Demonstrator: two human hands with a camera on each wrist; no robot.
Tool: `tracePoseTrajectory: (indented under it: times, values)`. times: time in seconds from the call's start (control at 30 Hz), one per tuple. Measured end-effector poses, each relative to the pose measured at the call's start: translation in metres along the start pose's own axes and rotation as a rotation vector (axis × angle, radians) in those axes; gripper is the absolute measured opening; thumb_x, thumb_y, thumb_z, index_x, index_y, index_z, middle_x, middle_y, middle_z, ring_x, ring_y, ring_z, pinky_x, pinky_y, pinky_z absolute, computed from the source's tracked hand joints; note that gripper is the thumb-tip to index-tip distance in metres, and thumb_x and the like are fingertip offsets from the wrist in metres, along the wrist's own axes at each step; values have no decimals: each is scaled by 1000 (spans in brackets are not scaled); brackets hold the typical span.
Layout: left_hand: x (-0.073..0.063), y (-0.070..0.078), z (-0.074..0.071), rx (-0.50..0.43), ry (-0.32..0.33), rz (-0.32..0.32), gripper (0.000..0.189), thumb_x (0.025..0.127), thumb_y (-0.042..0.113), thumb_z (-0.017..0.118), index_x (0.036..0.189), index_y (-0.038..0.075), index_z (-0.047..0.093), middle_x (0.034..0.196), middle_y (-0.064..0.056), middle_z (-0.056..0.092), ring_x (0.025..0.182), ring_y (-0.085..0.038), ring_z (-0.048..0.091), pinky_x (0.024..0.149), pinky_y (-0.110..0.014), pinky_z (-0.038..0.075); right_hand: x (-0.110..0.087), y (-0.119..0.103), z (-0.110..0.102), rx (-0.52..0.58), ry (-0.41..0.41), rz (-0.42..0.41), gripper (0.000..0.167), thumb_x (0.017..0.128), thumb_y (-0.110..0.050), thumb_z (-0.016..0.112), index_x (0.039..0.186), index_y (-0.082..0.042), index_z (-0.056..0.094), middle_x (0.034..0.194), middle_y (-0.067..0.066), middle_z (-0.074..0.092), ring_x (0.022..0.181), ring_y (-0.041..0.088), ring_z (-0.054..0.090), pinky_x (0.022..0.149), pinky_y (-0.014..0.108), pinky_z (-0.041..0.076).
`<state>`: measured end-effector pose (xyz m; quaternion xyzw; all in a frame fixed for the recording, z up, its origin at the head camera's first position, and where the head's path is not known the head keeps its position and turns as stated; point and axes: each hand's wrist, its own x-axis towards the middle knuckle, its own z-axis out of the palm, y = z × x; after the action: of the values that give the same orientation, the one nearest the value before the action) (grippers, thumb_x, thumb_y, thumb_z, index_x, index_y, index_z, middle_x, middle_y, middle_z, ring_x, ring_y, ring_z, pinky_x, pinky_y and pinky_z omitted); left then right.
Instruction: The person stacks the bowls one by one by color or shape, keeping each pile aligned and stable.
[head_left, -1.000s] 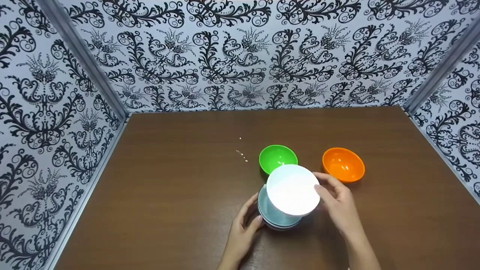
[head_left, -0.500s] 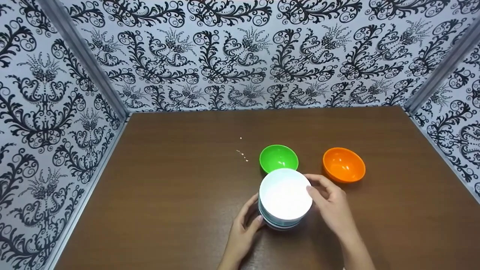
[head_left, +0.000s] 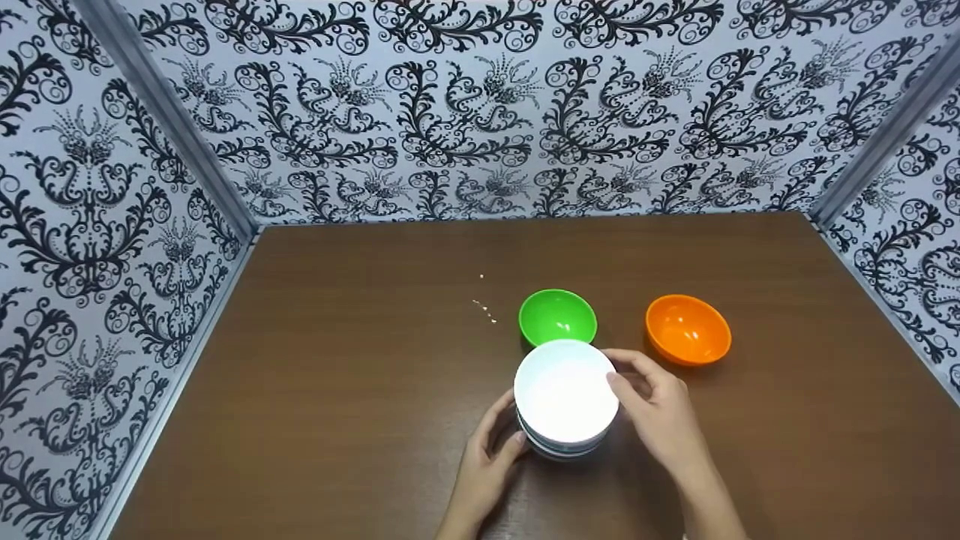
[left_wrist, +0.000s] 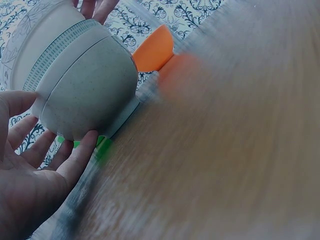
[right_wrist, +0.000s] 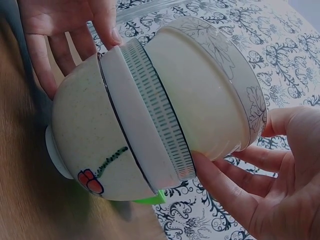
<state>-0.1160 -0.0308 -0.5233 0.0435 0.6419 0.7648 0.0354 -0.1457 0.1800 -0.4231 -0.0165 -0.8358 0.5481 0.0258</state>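
Observation:
My right hand point(head_left: 656, 409) grips a white bowl point(head_left: 566, 390) by its right side, thumb at the rim. Grey leaf drawings ring this bowl's outside in the right wrist view. It sits nested at the top of a stack of bowls. Under it shows a bowl with green dashes point(right_wrist: 159, 100), then a plain white band point(right_wrist: 132, 110). Lowest is a speckled cream bowl point(right_wrist: 85, 117) with a red flower and dark rim. My left hand point(head_left: 486, 461) holds the stack's left side, its fingers curved round the speckled bowl in the left wrist view.
A green bowl point(head_left: 556, 311) stands just behind the stack, partly covered by it in the head view. To its right is an orange bowl point(head_left: 688, 330). Small pale crumbs point(head_left: 485, 309) lie on the brown table point(head_left: 360, 337). Patterned walls point(head_left: 480, 112) enclose the back and sides.
The right hand has brought the white bowl left and down into the stack, covering the pale blue inside of the bowl below. The left hand has stayed on the stack.

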Motion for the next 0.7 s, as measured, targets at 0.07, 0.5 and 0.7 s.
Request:
tracePoseTrajectory:
  times: [0.07, 0.5, 0.7]
  values:
    - [0, 0, 0, 0, 1, -8, 57, 99, 11, 59, 151, 3, 38, 154, -20, 42, 144, -34, 39, 99, -25, 54, 0, 0, 0, -9, -3, 1, 29, 98, -13, 62, 127, -11, 67, 126, 11, 68, 104, 22, 69, 77, 16, 57]
    - [1, -1, -2, 11, -2, 10, 58, 98, 9, 59, 151, -2, 37, 154, -24, 40, 145, -37, 37, 101, -21, 51, -1, -5, 3, -90, -13, -26, 29, 98, -15, 63, 127, -13, 67, 123, 8, 70, 105, 22, 69, 85, 11, 52]
    - [1, -1, -2, 24, -5, 12, 60, 97, 12, 61, 151, -1, 37, 155, -22, 40, 146, -35, 37, 109, -23, 46, -1, -5, 4, -103, -11, -33, 29, 98, -15, 63, 126, -13, 68, 123, 8, 71, 105, 22, 69, 83, 9, 50]
